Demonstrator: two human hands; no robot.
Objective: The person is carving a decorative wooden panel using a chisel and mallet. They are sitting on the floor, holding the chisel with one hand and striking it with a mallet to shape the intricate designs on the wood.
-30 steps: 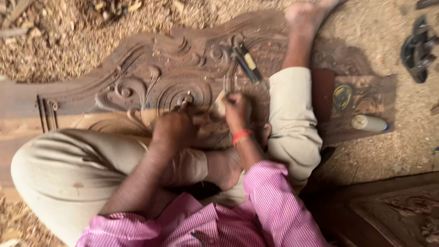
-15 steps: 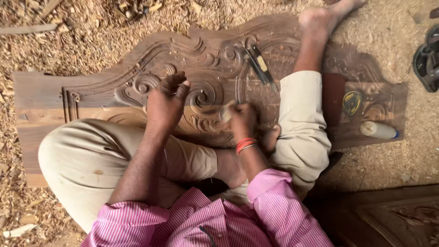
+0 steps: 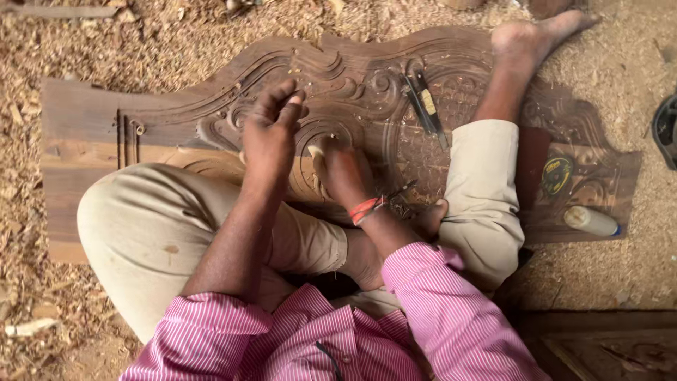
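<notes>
I sit cross-legged on a large dark carved wooden panel (image 3: 352, 63) lying on the ground. My left hand (image 3: 271, 134) hovers over the scrollwork carving with its fingers loosely curled; whether anything is in it is hidden. Just to its right, my right hand (image 3: 342, 173), with an orange band at the wrist, presses down on the carving and grips a small pale piece (image 3: 315, 152) whose kind I cannot make out. My knees and bare foot (image 3: 529, 35) rest on the panel.
Two chisels (image 3: 424, 106) lie on the panel beyond my right hand. A round yellow-and-black tape measure (image 3: 557, 175) and a white bottle (image 3: 591, 221) sit at the panel's right end. Wood shavings (image 3: 84, 42) cover the ground. Another carved board (image 3: 613, 349) lies bottom right.
My left hand has lifted and drawn away from the right hand, moving up over the scrollwork. The right hand stays pressed on the carving with the pale piece.
</notes>
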